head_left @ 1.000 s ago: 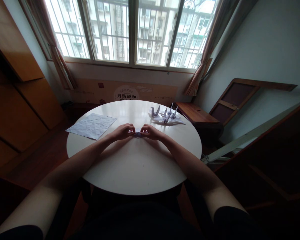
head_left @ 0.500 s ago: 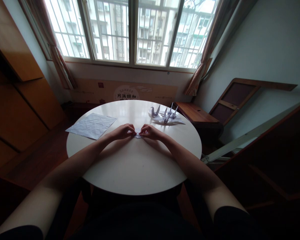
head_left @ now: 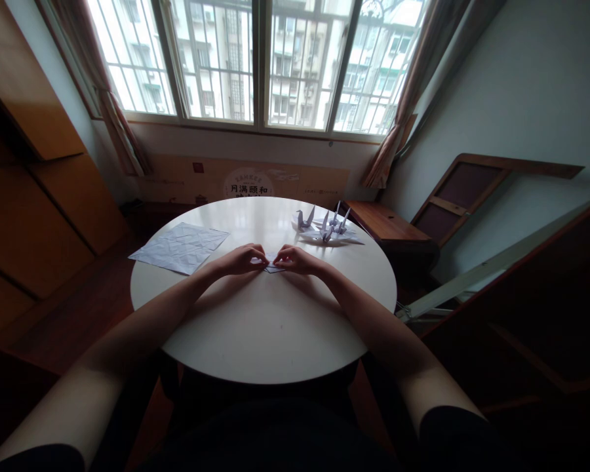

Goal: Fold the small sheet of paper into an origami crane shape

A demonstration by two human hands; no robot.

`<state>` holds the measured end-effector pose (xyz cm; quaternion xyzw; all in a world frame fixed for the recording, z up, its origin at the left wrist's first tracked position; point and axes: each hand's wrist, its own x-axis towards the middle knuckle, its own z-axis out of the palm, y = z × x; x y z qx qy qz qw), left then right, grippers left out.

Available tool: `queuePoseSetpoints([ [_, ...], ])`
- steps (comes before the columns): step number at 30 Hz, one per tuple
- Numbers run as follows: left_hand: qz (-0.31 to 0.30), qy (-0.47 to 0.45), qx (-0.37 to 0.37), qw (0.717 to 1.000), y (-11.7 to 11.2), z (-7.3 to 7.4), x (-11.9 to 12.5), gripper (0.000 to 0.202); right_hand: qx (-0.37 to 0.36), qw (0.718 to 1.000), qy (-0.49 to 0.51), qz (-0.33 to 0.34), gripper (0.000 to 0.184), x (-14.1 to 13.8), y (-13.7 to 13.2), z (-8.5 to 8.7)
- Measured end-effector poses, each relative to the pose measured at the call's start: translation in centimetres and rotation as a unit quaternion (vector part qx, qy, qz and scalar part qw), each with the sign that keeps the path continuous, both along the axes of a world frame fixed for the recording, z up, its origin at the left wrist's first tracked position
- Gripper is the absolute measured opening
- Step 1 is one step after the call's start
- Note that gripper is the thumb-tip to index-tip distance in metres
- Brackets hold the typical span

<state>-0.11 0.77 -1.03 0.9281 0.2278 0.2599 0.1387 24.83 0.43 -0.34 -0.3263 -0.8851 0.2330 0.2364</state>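
A small folded piece of paper (head_left: 272, 268) lies on the white round table (head_left: 275, 334), between my two hands. My left hand (head_left: 248, 257) pinches its left side, thumb and fingertips pressed together. On the other side my right hand (head_left: 294, 258) grips the paper in the same way. The fingers cover much of it, so its exact folds are hard to make out. Both hands rest low over the tabletop, close to each other.
Several folded paper cranes (head_left: 328, 227) stand at the table's back right. A creased paper sheet (head_left: 181, 248) lies at the left, partly over the rim. Beyond the table are a wooden stool-like piece (head_left: 391, 223) and a barred window (head_left: 260, 65).
Almost nothing differs. The fingertips have shifted very slightly on the folded paper; the arms and the other papers stay in place.
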Motion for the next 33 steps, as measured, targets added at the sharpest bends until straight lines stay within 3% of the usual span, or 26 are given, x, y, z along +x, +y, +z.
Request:
queuePoseSetpoints([
  [33,-0.005,-0.006,-0.004,1.000,0.12,-0.14,0.00,0.020,0.007,1.000,-0.015,0.009,0.019,0.01,-0.13,0.11],
])
